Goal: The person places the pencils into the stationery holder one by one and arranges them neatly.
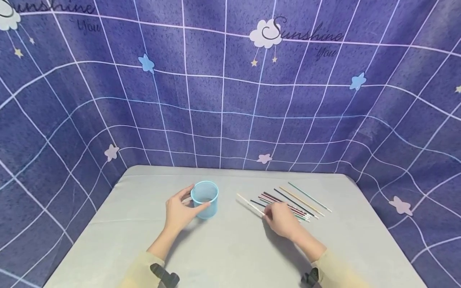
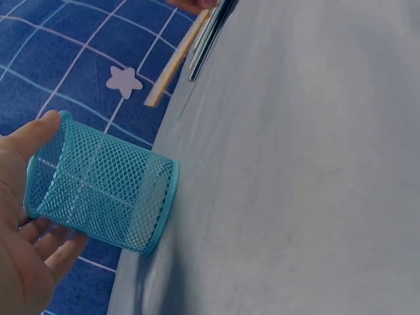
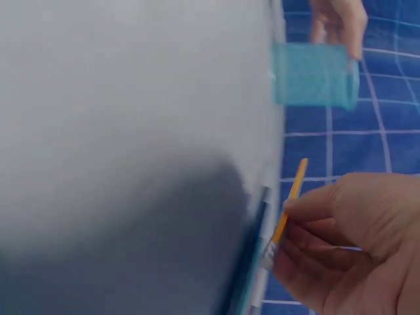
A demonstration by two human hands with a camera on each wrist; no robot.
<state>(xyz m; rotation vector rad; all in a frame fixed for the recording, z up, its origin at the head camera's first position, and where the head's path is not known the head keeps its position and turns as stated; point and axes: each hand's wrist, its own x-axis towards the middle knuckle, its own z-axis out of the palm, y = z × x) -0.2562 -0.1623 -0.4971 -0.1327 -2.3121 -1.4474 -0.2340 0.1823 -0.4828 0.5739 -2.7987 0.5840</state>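
Observation:
A light blue mesh cup [image 1: 206, 200] stands upright on the table, left of centre. My left hand [image 1: 181, 211] holds it around the handle side, thumb over the near rim and fingers behind; the left wrist view shows the cup's mesh wall [image 2: 108, 184] beside the thumb. My right hand [image 1: 282, 221] pinches a thin pale stick [image 1: 251, 205], which looks yellow-orange [image 3: 296, 187] in the right wrist view. Under and beyond that hand lie several thin sticks, dark red, dark blue, green and a yellow one [image 1: 300, 201], roughly parallel.
The grey-white table [image 1: 223, 256] ends at a back edge against a purple-blue curtain [image 1: 230, 100] with a grid and stars, which also rises on both sides. A teal stick [image 1: 309, 197] lies farthest back among the sticks.

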